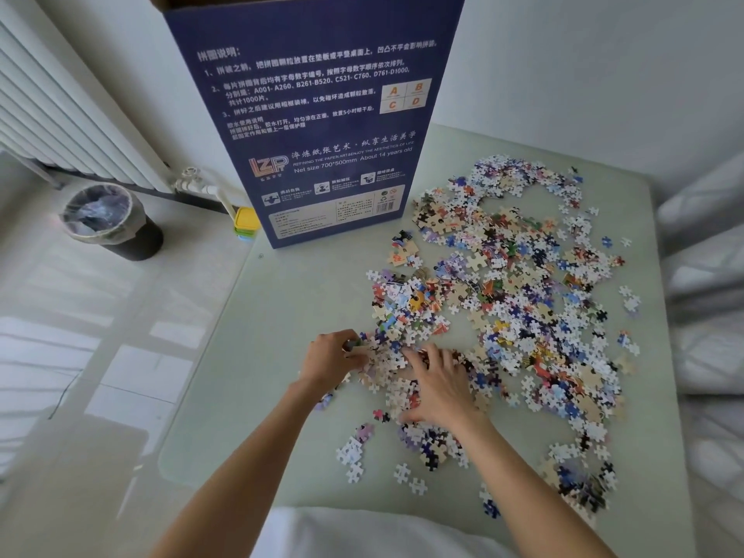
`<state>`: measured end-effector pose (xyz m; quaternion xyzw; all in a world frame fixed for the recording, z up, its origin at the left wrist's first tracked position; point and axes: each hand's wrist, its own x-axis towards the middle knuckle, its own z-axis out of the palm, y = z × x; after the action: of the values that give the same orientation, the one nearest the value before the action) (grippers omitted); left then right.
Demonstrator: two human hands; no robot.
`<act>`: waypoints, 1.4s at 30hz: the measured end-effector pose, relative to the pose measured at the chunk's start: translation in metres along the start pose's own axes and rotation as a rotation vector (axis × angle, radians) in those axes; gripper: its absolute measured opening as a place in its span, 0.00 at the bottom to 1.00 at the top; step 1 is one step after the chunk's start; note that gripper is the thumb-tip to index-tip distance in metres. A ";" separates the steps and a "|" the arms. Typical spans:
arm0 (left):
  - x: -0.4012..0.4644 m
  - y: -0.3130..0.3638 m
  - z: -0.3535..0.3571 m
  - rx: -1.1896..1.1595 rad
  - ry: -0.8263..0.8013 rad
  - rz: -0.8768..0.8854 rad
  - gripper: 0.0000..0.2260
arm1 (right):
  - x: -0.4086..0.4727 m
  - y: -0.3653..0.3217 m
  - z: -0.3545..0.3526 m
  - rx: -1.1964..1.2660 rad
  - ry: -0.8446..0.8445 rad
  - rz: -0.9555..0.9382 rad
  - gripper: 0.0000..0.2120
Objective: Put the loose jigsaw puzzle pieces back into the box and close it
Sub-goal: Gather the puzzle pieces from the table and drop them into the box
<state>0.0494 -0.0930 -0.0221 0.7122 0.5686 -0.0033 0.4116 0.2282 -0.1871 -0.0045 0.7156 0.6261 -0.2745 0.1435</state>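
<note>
A pale green table (282,316) with rounded corners stands near a white wall (583,74). On the left a white radiator (60,114) hangs on the wall, its pipe (209,191) running down beside a small yellow-green tub stack (245,223). A black bin (116,223) with a clear liner stands on the glossy pale floor (80,336), which reflects daylight. White bedding (704,296) lies on the right.

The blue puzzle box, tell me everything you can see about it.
The blue puzzle box stands upright on end at the far left corner of the pale table. It looks like printed cardboard; a brown flap at the top suggests that it is open. The facing side carries white Chinese text, an LZP logo, an A-B-C-D grid and a barcode. Neither hand touches it; the loose pieces lie to its right.
</note>
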 end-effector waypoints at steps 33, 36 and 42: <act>-0.027 0.157 -0.262 0.102 0.830 0.726 0.11 | -0.006 -0.003 -0.203 0.870 0.505 -0.269 0.14; -0.021 0.188 -0.314 0.121 1.000 0.764 0.13 | -0.009 -0.007 -0.248 0.888 0.588 -0.354 0.13; 0.021 0.202 -0.354 0.399 0.890 0.575 0.15 | 0.001 -0.013 -0.314 0.900 0.743 -0.448 0.11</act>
<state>0.0568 0.1302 0.3191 0.8351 0.4590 0.3021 -0.0257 0.2821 -0.0117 0.2505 0.6049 0.5922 -0.2675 -0.4603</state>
